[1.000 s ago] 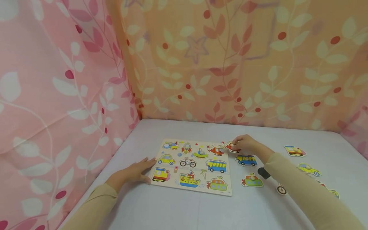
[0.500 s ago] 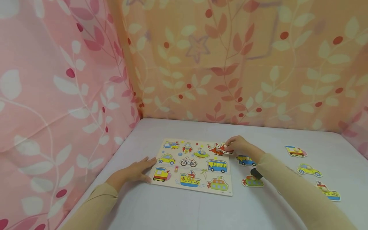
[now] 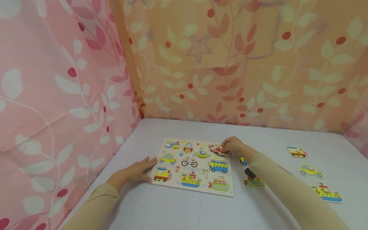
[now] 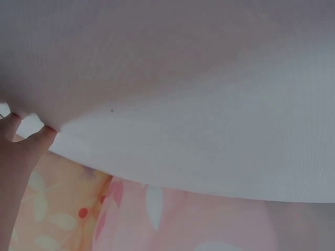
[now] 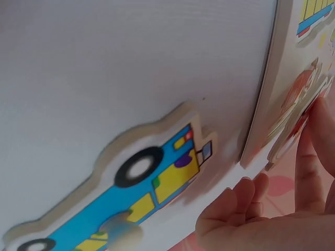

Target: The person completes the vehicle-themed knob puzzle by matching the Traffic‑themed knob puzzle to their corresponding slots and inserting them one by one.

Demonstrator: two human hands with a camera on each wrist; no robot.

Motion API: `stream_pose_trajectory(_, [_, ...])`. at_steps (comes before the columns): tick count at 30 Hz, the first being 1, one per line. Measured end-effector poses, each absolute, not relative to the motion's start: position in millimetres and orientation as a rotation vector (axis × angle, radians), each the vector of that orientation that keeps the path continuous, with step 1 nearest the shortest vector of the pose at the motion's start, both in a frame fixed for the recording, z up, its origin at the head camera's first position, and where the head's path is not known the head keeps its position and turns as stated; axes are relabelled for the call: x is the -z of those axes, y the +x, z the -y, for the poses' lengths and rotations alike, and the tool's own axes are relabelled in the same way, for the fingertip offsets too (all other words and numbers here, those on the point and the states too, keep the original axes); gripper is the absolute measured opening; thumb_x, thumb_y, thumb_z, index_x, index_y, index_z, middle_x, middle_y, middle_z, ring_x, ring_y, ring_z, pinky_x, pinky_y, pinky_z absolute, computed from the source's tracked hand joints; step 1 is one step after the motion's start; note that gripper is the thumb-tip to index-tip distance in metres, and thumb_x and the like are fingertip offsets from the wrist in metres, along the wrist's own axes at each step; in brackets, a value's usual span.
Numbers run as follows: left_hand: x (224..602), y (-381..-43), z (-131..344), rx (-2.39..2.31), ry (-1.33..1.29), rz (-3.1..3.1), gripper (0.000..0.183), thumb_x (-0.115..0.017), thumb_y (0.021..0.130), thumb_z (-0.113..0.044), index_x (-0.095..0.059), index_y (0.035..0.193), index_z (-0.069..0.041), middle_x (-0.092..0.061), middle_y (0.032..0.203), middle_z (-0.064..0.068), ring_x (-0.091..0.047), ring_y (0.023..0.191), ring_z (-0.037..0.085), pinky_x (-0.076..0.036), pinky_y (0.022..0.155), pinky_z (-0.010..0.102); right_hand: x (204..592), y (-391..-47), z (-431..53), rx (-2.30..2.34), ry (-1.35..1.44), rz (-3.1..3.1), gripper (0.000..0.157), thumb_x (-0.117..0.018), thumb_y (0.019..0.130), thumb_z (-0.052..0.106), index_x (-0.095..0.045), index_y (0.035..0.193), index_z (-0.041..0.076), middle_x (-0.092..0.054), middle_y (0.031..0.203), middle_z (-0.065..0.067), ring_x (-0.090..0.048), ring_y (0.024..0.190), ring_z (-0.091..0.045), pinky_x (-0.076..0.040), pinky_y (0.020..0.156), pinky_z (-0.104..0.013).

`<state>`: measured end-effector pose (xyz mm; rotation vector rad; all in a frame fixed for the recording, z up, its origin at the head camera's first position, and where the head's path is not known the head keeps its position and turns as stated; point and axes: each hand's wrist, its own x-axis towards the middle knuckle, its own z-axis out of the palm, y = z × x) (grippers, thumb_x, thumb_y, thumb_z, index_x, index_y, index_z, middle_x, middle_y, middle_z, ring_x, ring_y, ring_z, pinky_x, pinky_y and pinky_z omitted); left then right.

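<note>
My right hand pinches a red helicopter puzzle piece over the top right of a wooden peg puzzle board. Beneath it lies the printed helicopter space, partly covered. In the right wrist view, thumb and finger grip the piece, which is tilted above the board. My left hand rests against the board's left edge with its fingers spread. The left wrist view shows only the fingertips of that hand at its left side. Airplane, rocket and UFO pieces with knobs sit in the board's top row.
Right of the board lie a bus piece and a submarine piece, both partly behind the right arm. Farther right are train, car and ship pieces. Patterned cloth walls bound the white table.
My right hand has moved left, carrying the helicopter piece from the board's right edge to over its printed space. The arm now hides the bicycle piece. My left hand has stayed put.
</note>
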<state>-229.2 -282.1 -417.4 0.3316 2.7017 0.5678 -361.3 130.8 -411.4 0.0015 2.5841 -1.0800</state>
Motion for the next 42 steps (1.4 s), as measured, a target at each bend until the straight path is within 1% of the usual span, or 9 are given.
stream_pose_trajectory(5, [416.3, -229.4, 280.7, -0.556, 0.323, -2.706, 0.090, -0.080, 0.078, -0.034, -0.032, 0.153, -0.018, -0.026, 0.158, 0.010, -0.009, 0.147, 0.036, -0.006, 0.112, 0.064, 411.8, -362.5, -124.5, 1.084, 0.038, -2.575, 0.017, -0.076, 0.083, 0.014, -0.070, 0.096, 0.005, -0.061, 0.103, -0.011, -0.047, 0.104, -0.030, -0.040, 0.092, -0.045])
stream_pose_trajectory(10, [418.3, -230.4, 279.9, -0.551, 0.330, -2.704, 0.090, -0.080, 0.078, -0.033, -0.032, 0.153, -0.018, -0.027, 0.158, 0.007, -0.009, 0.147, 0.035, -0.006, 0.113, 0.063, 411.5, -362.1, -120.2, 1.066, 0.073, -2.594, 0.018, -0.078, 0.083, 0.015, -0.070, 0.096, 0.005, -0.062, 0.103, -0.012, -0.048, 0.105, -0.030, -0.041, 0.092, -0.044])
stream_pose_trajectory(17, [418.9, -230.1, 279.8, -0.543, 0.351, -2.713, 0.090, -0.080, 0.078, -0.031, -0.033, 0.153, -0.017, -0.028, 0.158, 0.008, -0.010, 0.147, 0.036, -0.007, 0.113, 0.063, 407.1, -362.1, -115.3, 0.977, 0.072, -2.631, 0.015, -0.079, 0.082, 0.017, -0.072, 0.091, 0.007, -0.063, 0.103, -0.011, -0.044, 0.108, -0.034, -0.039, 0.095, -0.049])
stream_pose_trajectory(25, [419.4, -229.2, 283.4, -0.530, 0.359, -2.718, 0.091, -0.080, 0.078, -0.033, -0.032, 0.153, -0.015, -0.027, 0.158, 0.011, -0.010, 0.146, 0.037, -0.007, 0.112, 0.064, 403.7, -365.9, -108.6, 0.762, -0.068, -2.682, 0.014, -0.080, 0.082, 0.020, -0.071, 0.080, 0.010, -0.063, 0.088, -0.005, -0.044, 0.107, -0.035, -0.033, 0.099, -0.052])
stream_pose_trajectory(27, [419.6, -229.5, 283.9, -0.536, 0.360, -2.714, 0.091, -0.080, 0.078, -0.033, -0.032, 0.153, -0.015, -0.027, 0.158, 0.010, -0.010, 0.146, 0.038, -0.007, 0.112, 0.064, 403.9, -365.4, -108.9, 0.774, -0.055, -2.671, 0.014, -0.080, 0.082, 0.020, -0.071, 0.081, 0.010, -0.062, 0.088, -0.005, -0.044, 0.107, -0.035, -0.035, 0.096, -0.050])
stream_pose_trajectory(32, [419.8, -230.4, 282.7, -0.554, 0.367, -2.700, 0.090, -0.080, 0.078, -0.034, -0.033, 0.153, -0.015, -0.028, 0.158, 0.009, -0.010, 0.146, 0.037, -0.007, 0.112, 0.064, 408.0, -364.0, -113.9, 0.828, -0.007, -2.653, 0.017, -0.079, 0.082, 0.020, -0.072, 0.090, 0.007, -0.064, 0.095, -0.008, -0.046, 0.105, -0.033, -0.039, 0.095, -0.048])
stream_pose_trajectory(35, [419.6, -230.5, 281.7, -0.557, 0.377, -2.691, 0.090, -0.080, 0.078, -0.033, -0.033, 0.153, -0.014, -0.028, 0.158, 0.009, -0.010, 0.146, 0.038, -0.007, 0.112, 0.065, 409.3, -360.8, -120.6, 0.907, -0.006, -2.625, 0.022, -0.078, 0.083, 0.018, -0.073, 0.100, 0.005, -0.063, 0.109, -0.013, -0.048, 0.106, -0.032, -0.042, 0.096, -0.048])
stream_pose_trajectory(39, [418.9, -229.5, 281.6, -0.540, 0.370, -2.702, 0.090, -0.080, 0.078, -0.033, -0.033, 0.153, -0.015, -0.028, 0.158, 0.010, -0.010, 0.146, 0.038, -0.007, 0.112, 0.064, 403.0, -354.7, -134.6, 1.018, -0.031, -2.582, 0.027, -0.073, 0.085, 0.012, -0.070, 0.110, 0.002, -0.054, 0.129, -0.022, -0.049, 0.108, -0.033, -0.047, 0.093, -0.049])
stream_pose_trajectory(42, [418.7, -228.7, 282.5, -0.523, 0.357, -2.715, 0.091, -0.080, 0.078, -0.034, -0.032, 0.153, -0.014, -0.027, 0.158, 0.011, -0.010, 0.146, 0.038, -0.007, 0.113, 0.063, 392.2, -349.9, -145.9, 1.044, -0.060, -2.588, 0.029, -0.070, 0.087, 0.010, -0.068, 0.114, 0.000, -0.048, 0.136, -0.025, -0.048, 0.113, -0.037, -0.046, 0.095, -0.052])
